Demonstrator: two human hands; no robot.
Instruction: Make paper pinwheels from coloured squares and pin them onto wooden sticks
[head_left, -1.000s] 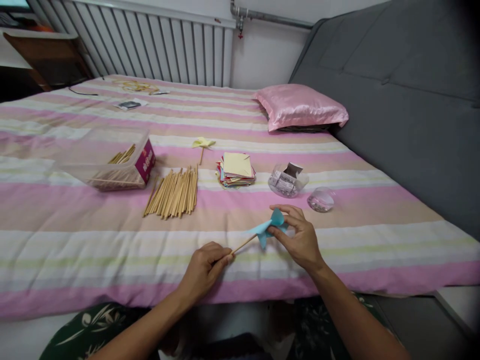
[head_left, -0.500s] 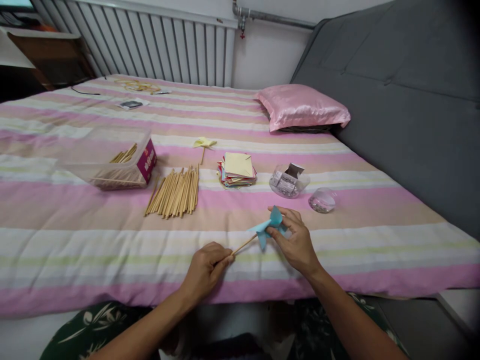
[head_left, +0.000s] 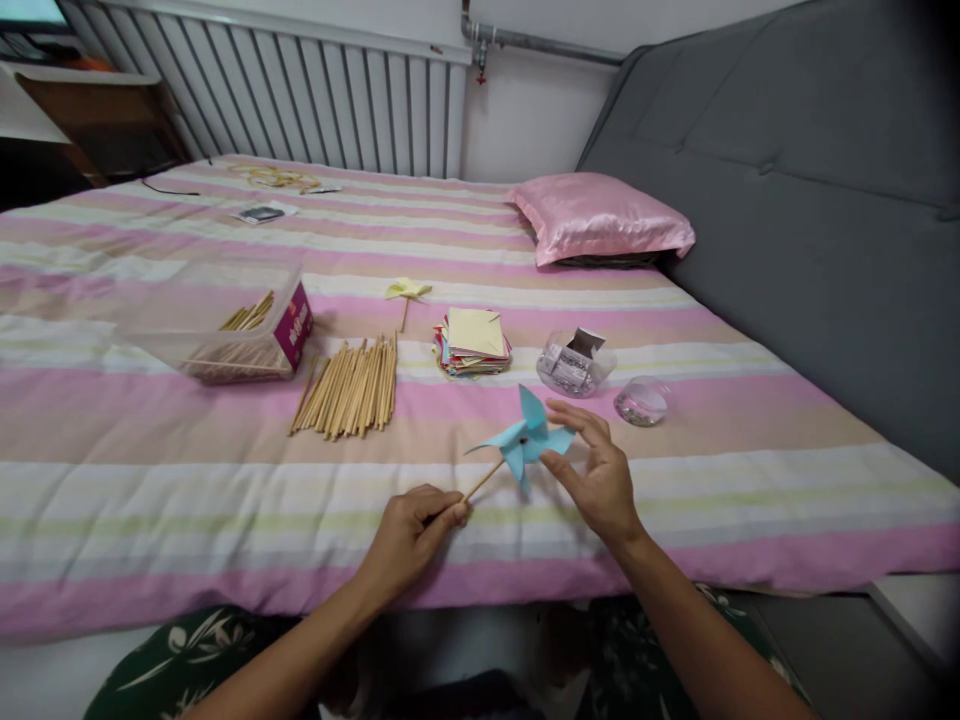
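A blue paper pinwheel (head_left: 517, 440) on a thin wooden stick is held above the near part of the bed. My left hand (head_left: 420, 528) is closed around the lower end of that stick. To the right of the blades is my right hand (head_left: 596, 470), its thumb and fingers apart. Its fingertips are close to the right blade; whether they touch it I cannot tell. The blades face me, with a dark dot at their centre. Beyond the hands lie a row of wooden sticks (head_left: 352, 388) and a stack of folded paper squares (head_left: 472, 340).
A clear plastic box (head_left: 247, 350) holding more sticks stands on the left. A yellow pinwheel (head_left: 409, 290) lies behind the paper stack. Two clear tubs, one larger (head_left: 574, 365) and one smaller (head_left: 642, 402), contain small metal pieces. A pink pillow (head_left: 600, 220) rests by the grey headboard (head_left: 795, 200).
The pinwheel has turned so its blades face me and spread out. My right hand's fingers have opened and come off its middle. The left hand keeps its hold on the stick.
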